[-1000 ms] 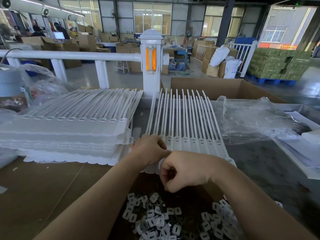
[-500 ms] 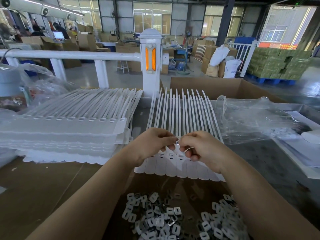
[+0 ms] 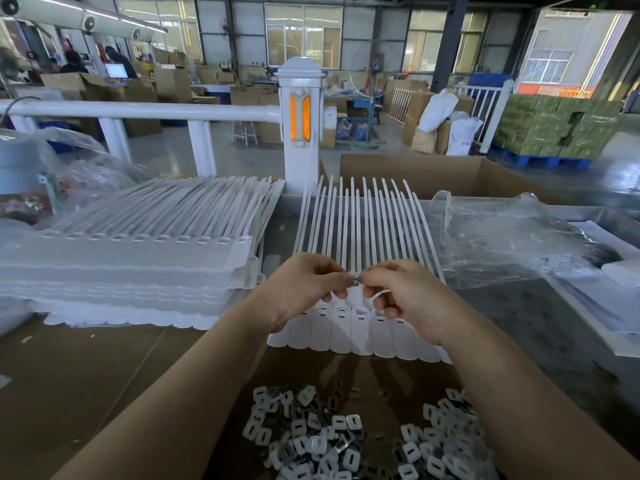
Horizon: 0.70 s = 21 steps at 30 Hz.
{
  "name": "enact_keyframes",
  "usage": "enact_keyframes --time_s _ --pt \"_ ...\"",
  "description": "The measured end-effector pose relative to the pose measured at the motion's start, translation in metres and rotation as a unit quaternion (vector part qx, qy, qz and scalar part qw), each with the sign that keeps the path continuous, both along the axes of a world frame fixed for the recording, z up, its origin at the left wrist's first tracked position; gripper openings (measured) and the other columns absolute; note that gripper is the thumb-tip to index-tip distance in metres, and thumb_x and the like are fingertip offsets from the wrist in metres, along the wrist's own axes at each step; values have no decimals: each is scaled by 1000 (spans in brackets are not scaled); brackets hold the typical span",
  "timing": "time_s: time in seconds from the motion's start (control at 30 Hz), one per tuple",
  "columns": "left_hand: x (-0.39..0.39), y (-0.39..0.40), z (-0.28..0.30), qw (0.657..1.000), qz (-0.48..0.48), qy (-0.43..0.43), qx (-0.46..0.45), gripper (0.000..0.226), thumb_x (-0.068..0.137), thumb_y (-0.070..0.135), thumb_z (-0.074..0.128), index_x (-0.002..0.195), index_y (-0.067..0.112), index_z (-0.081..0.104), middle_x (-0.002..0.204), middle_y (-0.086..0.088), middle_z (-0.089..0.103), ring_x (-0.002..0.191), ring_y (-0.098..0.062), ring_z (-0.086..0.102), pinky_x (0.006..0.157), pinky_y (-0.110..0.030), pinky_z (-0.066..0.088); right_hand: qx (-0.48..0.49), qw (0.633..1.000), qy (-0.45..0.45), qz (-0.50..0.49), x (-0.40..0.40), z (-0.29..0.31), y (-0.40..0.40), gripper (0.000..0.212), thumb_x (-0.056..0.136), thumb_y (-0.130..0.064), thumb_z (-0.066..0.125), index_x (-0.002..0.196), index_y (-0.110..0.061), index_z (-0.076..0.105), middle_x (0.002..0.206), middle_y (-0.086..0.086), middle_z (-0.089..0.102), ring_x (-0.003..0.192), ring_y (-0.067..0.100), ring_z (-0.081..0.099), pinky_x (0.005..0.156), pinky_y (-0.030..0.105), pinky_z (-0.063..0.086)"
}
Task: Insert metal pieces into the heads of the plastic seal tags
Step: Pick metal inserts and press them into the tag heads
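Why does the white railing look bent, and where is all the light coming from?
Head view: the wide-angle lens bows the white railing and the seal tag strips toward the edges. Daylight from the back windows lights the hall, with glare on the clear plastic bag. Both hands, left and right, and the loose pieces below look sharp.

Two hands, the left hand [image 3: 304, 287] and the right hand [image 3: 412, 299], share one small metal piece [image 3: 354, 280]. One joined strip of seal tags [image 3: 360, 327] lies beneath them, with one tall stack of such strips [image 3: 131, 268] at its left. Loose metal pieces [image 3: 349, 445] are too many to count. Two open cardboard boxes: the far box [image 3: 433, 174] and the near box [image 3: 104, 368].
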<state>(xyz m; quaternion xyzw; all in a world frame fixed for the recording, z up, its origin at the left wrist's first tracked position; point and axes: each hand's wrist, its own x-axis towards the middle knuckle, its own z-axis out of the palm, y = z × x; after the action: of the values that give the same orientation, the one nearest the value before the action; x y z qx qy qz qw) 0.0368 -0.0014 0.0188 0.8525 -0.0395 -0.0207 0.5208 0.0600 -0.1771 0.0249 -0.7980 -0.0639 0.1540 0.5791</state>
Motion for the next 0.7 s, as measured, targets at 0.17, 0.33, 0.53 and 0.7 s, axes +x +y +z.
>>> enact_keyframes --time_s 0.17,0.33,0.53,0.7 --pt "1 1 -1 1000 3 -10 6 14 92 30 65 86 19 72 71 10 71 60 4 57 68 -22 45 -45 998 -44 13 -2 1 2 11 96 -20 60 97 -15 69 76 2 63 59 8 53 52 20 43" --pt "1 0 -3 1000 -9 -22 21 13 92 29 65 86 20 72 72 10 71 62 5 58 58 -9 44 -90 993 -73 17 -2 -1 3 11 94 -24 59 93 -17 68 77 0 62 65 9 54 58 23 42" --pt "2 -2 -10 997 22 -17 74 9 95 25 63 87 27 68 75 13 69 66 3 61 57 -9 42 -208 970 -127 -19 2 -14 0 22 93 -24 59 89 -6 71 62 -1 57 48 2 52 45 17 37" --pt "1 1 -12 995 5 -8 101 8 92 19 67 90 27 69 88 8 69 85 -8 65 74 -20 50 -254 960 -116 -7 3 -20 1 29 86 -22 62 95 5 70 92 25 67 69 30 61 63 39 50"
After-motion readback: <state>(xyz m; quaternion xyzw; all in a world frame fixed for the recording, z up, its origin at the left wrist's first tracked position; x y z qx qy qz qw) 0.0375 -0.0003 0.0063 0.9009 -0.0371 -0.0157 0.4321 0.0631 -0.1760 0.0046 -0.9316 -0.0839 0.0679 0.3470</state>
